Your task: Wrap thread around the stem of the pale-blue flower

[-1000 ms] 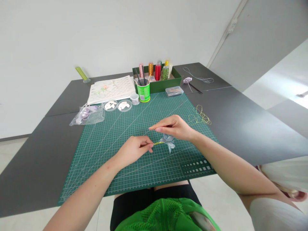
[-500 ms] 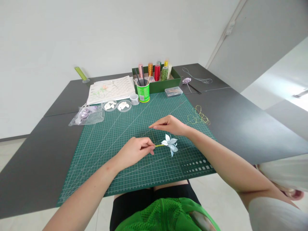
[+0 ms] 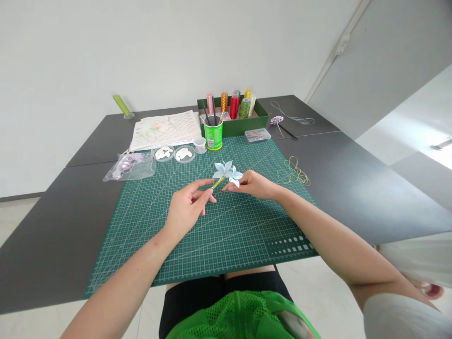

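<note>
Pale blue flowers (image 3: 223, 170) on a short green stem (image 3: 218, 183) are held above the green cutting mat (image 3: 197, 254). My left hand (image 3: 188, 201) pinches the lower end of the stem between thumb and fingers, with the blooms pointing away and to the right. Close by on the right, my right hand (image 3: 250, 184) has its fingers drawn together just under the right-hand bloom. Its fingertips are partly covered by the petals, and I cannot make out whether it grips anything.
Behind the mat's middle stand a green cup (image 3: 213, 135) of tools and a green box (image 3: 261, 113) of thread spools. Dishes of white pieces (image 3: 184, 154), a plastic bag (image 3: 130, 166) and paper sheets (image 3: 165, 129) lie left. Loose yellow-green thread (image 3: 294, 172) lies right.
My left hand has turned and lifted the flowers away from me and leftward, from below my right hand to beside its fingertips. My right hand has barely moved.
</note>
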